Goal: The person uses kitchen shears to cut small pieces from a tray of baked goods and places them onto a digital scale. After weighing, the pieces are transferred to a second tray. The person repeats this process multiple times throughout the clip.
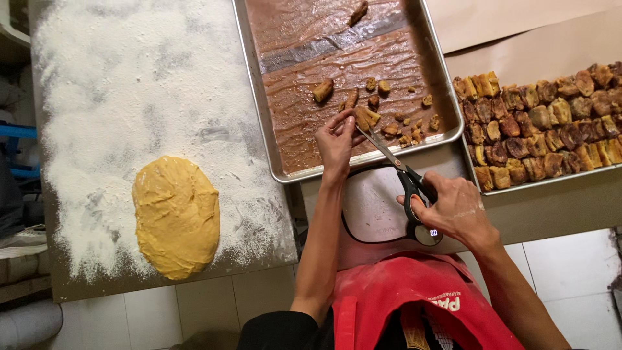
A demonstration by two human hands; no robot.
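Left hand [335, 139] pinches a soft brown piece [365, 118] over the syrupy metal tray [275, 139]; right hand [453, 207] closes around black-handled scissors [396, 165], blades at the piece. Smooth yellow dough [176, 217] lies on the floured counter [116, 84]; glazed pastries [544, 129] fill another tray.

Single head-worn view looked steeply down, close over the floured table [129, 78], metal tray [259, 110] and both hands, wearer's red apron [414, 298] at frame bottom.
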